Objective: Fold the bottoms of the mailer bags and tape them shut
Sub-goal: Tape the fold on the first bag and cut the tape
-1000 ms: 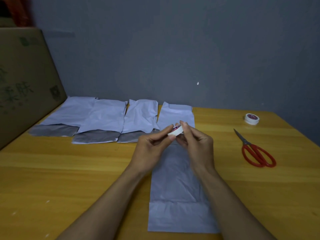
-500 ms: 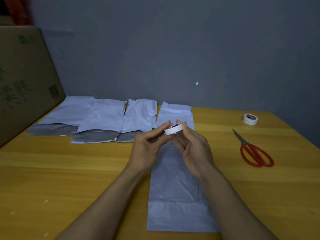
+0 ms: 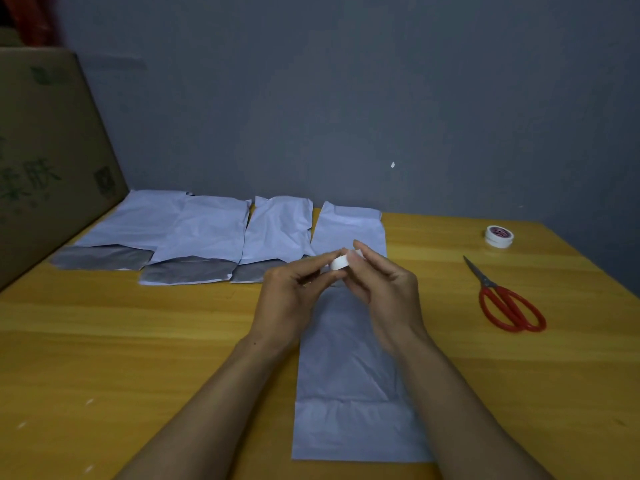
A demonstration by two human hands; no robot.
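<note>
Tape roll (image 3: 338, 263) sits pinched between both hands, above the far half of a mailer bag (image 3: 346, 375) lying flat on the table (image 3: 138, 341) at the near middle. Over the last second the roll has turned: its red label showed before, and now only its white side faces up. The right hand (image 3: 384, 289) curls over its top and the left hand (image 3: 291, 299) grips it from the left, so the hands are close together. No strip is pulled free, so I judge they are hunting for the tape's end. The bag's near end looks folded, not yet taped. More bags (image 3: 207, 233) lie at the far left beside a cardboard box (image 3: 45, 161); scissors (image 3: 509, 306) and a second roll (image 3: 498, 236) lie at the far right
</note>
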